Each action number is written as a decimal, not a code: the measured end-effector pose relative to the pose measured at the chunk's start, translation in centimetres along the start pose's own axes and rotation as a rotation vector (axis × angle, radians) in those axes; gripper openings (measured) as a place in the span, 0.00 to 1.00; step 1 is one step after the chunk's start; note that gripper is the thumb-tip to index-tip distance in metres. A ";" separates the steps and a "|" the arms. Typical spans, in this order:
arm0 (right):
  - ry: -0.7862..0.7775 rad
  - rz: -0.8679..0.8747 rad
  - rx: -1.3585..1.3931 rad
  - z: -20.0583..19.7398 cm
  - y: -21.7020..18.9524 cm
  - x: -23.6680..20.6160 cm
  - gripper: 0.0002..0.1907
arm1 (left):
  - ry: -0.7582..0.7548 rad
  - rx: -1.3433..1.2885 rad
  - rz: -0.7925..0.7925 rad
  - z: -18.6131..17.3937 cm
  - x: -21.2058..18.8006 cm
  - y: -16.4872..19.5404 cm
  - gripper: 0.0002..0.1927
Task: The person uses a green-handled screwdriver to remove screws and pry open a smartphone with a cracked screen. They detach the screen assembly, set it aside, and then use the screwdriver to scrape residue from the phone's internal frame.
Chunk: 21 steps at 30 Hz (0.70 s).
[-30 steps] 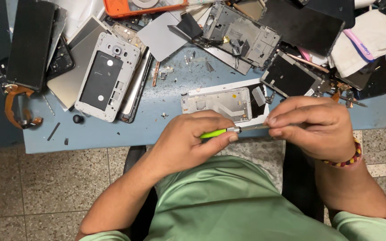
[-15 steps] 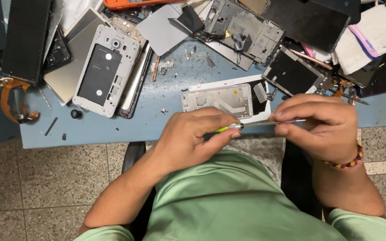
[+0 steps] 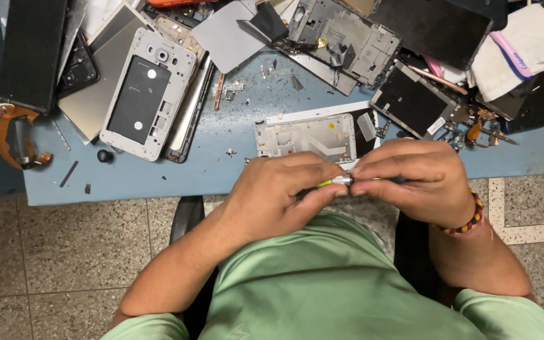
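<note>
My left hand [image 3: 281, 192] grips a small screwdriver with a green handle and silver collar [image 3: 335, 182], held level just in front of the table edge. My right hand [image 3: 413, 179] pinches the screwdriver's metal end, fingertips meeting the left hand's. A beaded bracelet [image 3: 464, 221] circles my right wrist. Directly beyond the hands, a white opened phone frame [image 3: 306, 135] lies flat on the blue table [image 3: 221, 164].
Scattered phone parts cover the table: a silver back frame with a black panel [image 3: 143, 94], a metal midframe [image 3: 347, 38], a dark screen [image 3: 33, 50], an orange flex cable [image 3: 11, 135], a white cloth [image 3: 514, 53], loose screws. Speckled floor lies below.
Both hands stayed together on the screwdriver with only small finger shifts. The view drifted slightly, so the table sits a little higher in the picture.
</note>
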State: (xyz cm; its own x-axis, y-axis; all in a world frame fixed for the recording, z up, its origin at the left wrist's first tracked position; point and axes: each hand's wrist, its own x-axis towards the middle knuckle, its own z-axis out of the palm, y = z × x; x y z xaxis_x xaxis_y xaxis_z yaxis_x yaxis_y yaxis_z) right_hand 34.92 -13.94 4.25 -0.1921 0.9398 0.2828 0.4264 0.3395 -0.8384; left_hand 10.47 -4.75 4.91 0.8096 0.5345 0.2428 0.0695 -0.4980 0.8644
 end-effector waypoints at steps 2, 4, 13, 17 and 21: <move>-0.002 -0.008 -0.014 -0.2 -0.2 0.1 0.11 | -0.007 0.006 -0.027 -0.1 -0.1 0.0 0.10; 0.009 -0.004 -0.032 -0.4 -0.3 0.0 0.11 | -0.029 0.016 -0.094 -0.1 0.0 0.0 0.10; 0.037 0.029 -0.032 0.0 0.1 -0.4 0.07 | -0.018 0.057 -0.084 0.1 -0.1 0.0 0.14; 0.035 0.022 -0.060 0.2 0.1 -0.4 0.07 | -0.024 0.057 -0.102 0.0 -0.1 0.1 0.14; 0.069 0.000 -0.072 -0.2 0.0 -0.5 0.07 | -0.019 0.006 -0.104 -0.2 -0.2 0.2 0.17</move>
State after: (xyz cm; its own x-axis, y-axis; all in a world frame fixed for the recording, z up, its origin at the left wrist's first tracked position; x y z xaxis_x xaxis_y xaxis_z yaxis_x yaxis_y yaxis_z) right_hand 35.18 -14.37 4.25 -0.1317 0.9396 0.3160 0.4892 0.3388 -0.8037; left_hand 10.20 -4.81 5.13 0.8088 0.5703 0.1437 0.1571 -0.4450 0.8817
